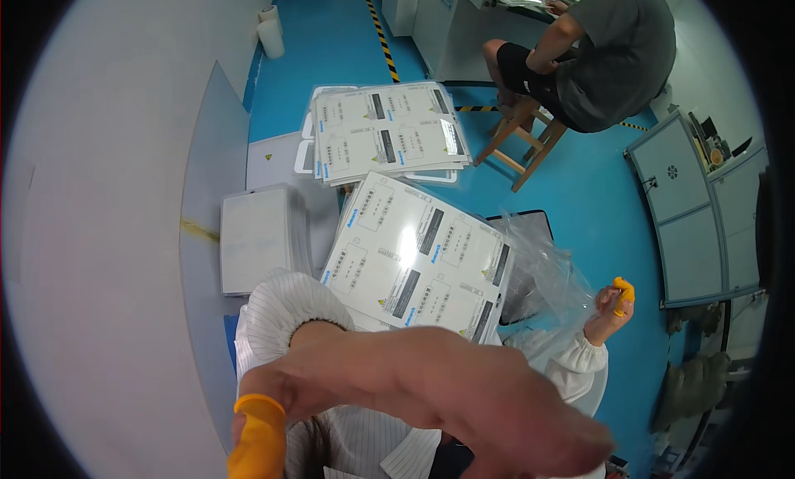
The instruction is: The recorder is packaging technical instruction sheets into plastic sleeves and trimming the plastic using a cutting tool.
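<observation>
My left hand [431, 380] is raised very close in front of the view, large and partly cut off by the lower edge. One finger stretches toward the lower right, and a yellow finger cot [258, 438] covers another digit at the left. Nothing shows in that hand. Out to the right, my right hand [611, 303] has curled fingers, also with yellow finger cots, and no held thing is visible. Beside it lies a crumpled clear plastic bag [551, 272]. In front of me, tilted, is a stack of white printed panels [389, 231], its near edge hidden by my left hand.
Another stack of printed panels [356, 119] lies farther off. A pile of plain white sheets [255, 239] stands left, by a grey board [215, 139] and the wall. A seated person [613, 57] is on a wooden stool [522, 139] ahead right. Grey cabinets [687, 222] stand at right.
</observation>
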Motion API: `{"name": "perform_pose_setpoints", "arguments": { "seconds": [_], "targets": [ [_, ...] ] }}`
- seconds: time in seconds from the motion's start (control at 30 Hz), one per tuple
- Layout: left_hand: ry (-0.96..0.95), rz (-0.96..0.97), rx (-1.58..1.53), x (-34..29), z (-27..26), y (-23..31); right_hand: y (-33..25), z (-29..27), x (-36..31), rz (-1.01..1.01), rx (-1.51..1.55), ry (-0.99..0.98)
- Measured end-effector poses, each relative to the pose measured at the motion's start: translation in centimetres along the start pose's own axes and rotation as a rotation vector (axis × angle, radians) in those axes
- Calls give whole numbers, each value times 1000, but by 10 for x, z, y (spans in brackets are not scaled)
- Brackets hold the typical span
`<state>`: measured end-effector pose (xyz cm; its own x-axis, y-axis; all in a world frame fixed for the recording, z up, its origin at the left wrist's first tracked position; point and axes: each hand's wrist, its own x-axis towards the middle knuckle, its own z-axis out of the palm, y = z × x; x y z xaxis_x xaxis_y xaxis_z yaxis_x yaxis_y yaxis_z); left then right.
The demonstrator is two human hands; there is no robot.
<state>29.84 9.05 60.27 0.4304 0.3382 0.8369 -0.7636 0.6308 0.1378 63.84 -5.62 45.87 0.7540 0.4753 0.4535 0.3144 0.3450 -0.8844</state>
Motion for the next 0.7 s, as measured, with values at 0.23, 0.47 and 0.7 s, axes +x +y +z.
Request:
{"name": "perform_pose_setpoints", "arguments": {
  "seconds": [0.23,0.47,0.7],
  "targets": [
    [-192,-90,-83,19,-22,4,1,-38,-7,-40,-303,83],
    [-247,-649,-409,31,-13,44,51,-312,8,-74,-1026,157],
    [-60,-384,-403,11,5,34,156,-281,-162,337,-1586,247]
  ]
}}
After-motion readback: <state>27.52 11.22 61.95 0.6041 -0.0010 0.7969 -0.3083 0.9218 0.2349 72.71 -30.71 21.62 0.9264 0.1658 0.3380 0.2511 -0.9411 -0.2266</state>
